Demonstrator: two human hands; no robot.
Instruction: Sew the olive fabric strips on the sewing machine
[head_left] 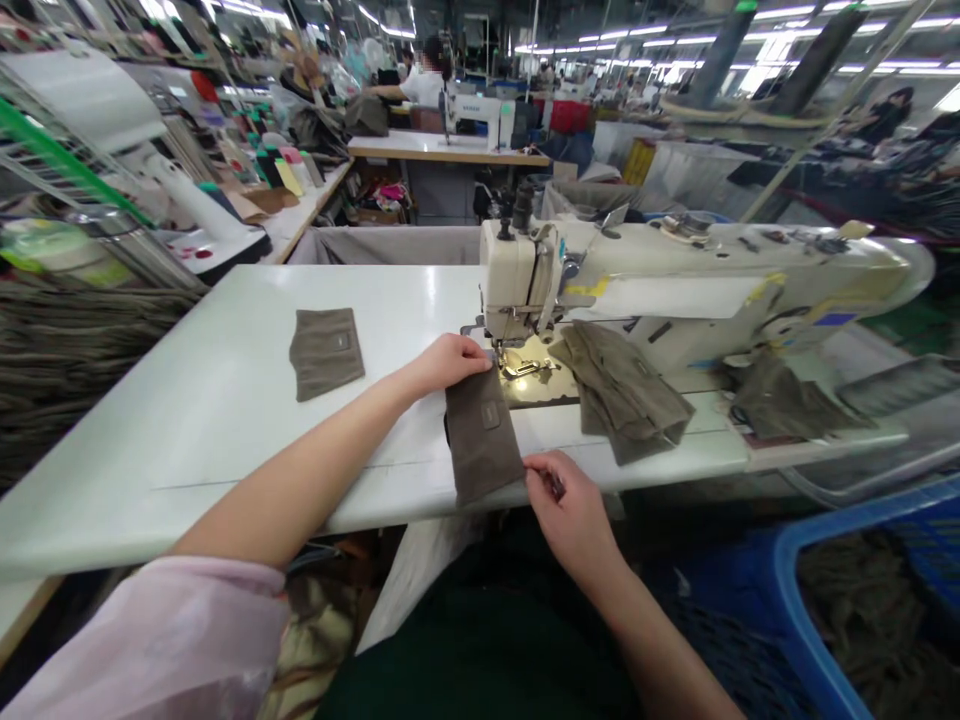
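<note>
A brown-olive fabric piece point(480, 450) with a small label patch lies at the front of the sewing table, its top edge by the needle of the sewing machine point(525, 280). My left hand point(454, 360) is closed, its fingertips pinching that top edge beside the presser foot. Lower down, my right hand point(570, 505) pinches the right edge of the same piece between thumb and finger. Something small and dark shows inside its curled fingers, too unclear to name. On the left of the table rests a similar fabric piece point(326, 355), lying flat with its own label.
A pile of brown fabric pieces point(630, 390) lies right of the needle, under the machine arm. A blue basket point(787, 560) with brown fabric stands at lower right. Stacked fabric point(82, 370) is at far left. Behind, a person point(427, 85) sits near another sewing machine point(480, 115).
</note>
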